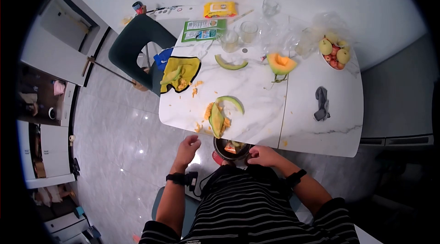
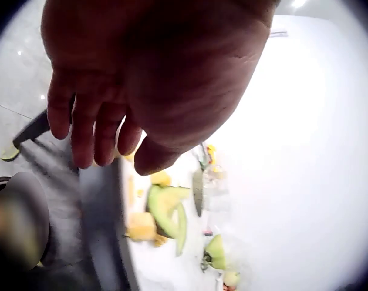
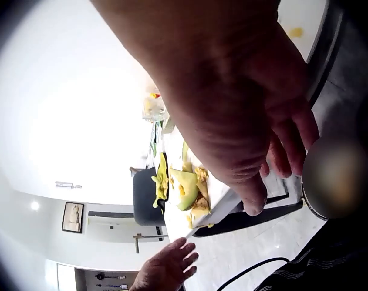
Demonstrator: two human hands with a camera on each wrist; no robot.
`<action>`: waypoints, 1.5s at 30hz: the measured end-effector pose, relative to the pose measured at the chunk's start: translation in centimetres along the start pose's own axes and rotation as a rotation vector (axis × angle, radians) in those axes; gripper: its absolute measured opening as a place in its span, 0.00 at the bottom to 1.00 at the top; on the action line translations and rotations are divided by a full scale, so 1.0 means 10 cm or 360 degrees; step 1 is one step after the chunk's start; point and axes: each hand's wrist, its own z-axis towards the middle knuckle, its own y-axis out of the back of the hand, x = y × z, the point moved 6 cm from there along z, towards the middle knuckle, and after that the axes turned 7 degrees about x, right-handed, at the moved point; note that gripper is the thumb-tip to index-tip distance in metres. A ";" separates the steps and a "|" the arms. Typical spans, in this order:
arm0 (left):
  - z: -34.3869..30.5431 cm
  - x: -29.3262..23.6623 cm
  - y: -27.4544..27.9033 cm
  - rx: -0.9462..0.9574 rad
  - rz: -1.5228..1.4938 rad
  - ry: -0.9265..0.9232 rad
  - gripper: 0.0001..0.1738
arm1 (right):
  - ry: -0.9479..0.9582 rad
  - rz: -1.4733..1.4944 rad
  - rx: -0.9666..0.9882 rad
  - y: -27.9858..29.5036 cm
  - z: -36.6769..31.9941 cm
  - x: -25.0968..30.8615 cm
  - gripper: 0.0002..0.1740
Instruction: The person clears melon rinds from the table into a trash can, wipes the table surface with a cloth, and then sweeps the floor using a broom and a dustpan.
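Observation:
My left hand (image 1: 187, 150) hangs in the air just off the table's front edge, its fingers loosely bent around nothing. Opposite it, my right hand (image 1: 266, 156) is beside the right rim of a dark round bin (image 1: 217, 150), also holding nothing. Inside the bin lie an orange wrapper (image 1: 231, 148) and pale scraps. At the table edge above it, a melon rind (image 1: 216, 119) rests on orange pulp (image 1: 226, 124), with a curved green rind strip (image 1: 233, 102) touching it. In the right wrist view, the right fingers hang relaxed next to the blurred bin (image 3: 334, 179).
On the white table (image 1: 256, 93) are a cut melon (image 1: 284, 66), another rind (image 1: 231, 65), a yellow cloth (image 1: 194, 66) bearing scraps, a grey cloth (image 1: 321, 102), glasses (image 1: 249, 32) and a bowl of fruit (image 1: 337, 54). A dark chair (image 1: 133, 42) stands at the left.

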 end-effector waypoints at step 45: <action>0.38 -0.84 -0.90 -0.0015 0.1296 -0.0197 0.35 | -0.0357 0.0833 -0.0696 0.16 -1.08 -1.32 0.25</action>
